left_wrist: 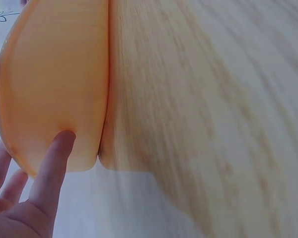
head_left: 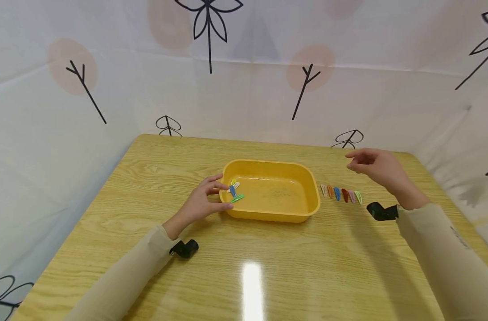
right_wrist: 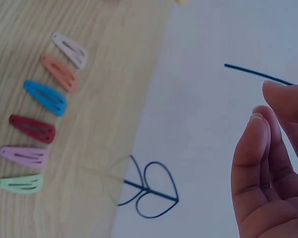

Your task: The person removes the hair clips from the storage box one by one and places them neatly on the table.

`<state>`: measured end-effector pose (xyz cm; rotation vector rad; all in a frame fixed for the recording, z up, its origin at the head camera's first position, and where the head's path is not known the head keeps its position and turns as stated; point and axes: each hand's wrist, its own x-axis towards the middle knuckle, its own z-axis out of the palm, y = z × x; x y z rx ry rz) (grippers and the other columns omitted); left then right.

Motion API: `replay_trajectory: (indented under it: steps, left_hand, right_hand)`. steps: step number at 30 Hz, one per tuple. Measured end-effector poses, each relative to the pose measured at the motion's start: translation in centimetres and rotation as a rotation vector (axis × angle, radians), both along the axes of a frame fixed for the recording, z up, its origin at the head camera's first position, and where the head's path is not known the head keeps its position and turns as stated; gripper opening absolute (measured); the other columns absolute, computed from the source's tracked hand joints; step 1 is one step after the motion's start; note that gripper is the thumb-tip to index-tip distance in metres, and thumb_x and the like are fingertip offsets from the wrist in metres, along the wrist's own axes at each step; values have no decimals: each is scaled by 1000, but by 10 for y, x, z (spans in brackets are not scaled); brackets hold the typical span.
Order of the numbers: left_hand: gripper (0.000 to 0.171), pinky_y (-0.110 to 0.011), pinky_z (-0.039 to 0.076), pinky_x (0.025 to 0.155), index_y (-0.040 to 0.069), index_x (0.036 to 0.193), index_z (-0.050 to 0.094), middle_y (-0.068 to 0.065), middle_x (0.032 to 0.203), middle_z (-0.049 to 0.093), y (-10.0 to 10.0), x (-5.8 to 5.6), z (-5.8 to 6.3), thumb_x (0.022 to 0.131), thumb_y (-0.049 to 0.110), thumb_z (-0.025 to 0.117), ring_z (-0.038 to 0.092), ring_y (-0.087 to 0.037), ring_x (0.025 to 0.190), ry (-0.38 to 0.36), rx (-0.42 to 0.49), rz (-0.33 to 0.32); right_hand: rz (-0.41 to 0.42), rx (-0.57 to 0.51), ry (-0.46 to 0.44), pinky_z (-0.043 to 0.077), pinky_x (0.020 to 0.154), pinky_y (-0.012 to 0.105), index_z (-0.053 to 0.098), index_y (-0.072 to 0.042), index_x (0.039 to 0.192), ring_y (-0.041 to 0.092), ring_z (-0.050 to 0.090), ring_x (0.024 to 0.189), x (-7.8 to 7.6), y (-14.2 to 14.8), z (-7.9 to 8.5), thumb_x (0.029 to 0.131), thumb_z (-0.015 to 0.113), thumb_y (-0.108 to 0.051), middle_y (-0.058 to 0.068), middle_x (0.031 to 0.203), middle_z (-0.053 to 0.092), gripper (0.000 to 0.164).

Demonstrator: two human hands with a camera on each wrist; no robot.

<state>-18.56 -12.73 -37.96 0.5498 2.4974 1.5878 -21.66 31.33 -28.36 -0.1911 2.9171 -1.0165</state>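
Note:
My left hand (head_left: 199, 199) holds the left end of a yellow plastic basin (head_left: 268, 216). Its thumb (left_wrist: 54, 158) presses the outer wall while other fingers reach over the rim. Inside the basin, near those fingers, lie a green hair clip (head_left: 237, 198), a blue hair clip (head_left: 232, 191) and white and yellow ones, partly covered. Raised above the table's right side, my right hand (head_left: 378, 169) has loosely bent fingers and nothing between them. Below it is a row of snap hair clips: white (right_wrist: 70, 50), orange (right_wrist: 59, 73), blue (right_wrist: 45, 97), dark red (right_wrist: 33, 129), pink (right_wrist: 25, 156) and pale green (right_wrist: 20, 184).
The basin and the clip row stand on a wood-grain table (head_left: 211, 276). A white patterned cloth (head_left: 244, 102) hangs behind the table and along both sides. Each sleeve has a black wrist mount (head_left: 183, 248) at its cuff.

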Motion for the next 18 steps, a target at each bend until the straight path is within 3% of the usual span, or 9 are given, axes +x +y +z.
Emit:
replay_trajectory:
  steps: [18]
  left_hand:
    - [49,-32,52,83,2,116,62,-4,148,28,0,0,1,76,24,79,48,-34,116,-13,11,-2]
  right_hand:
    - [90,-49,53,48,65,22,61,-5,116,15,57,77,-15,-45,10,91,63,-21,13,94,62,30]
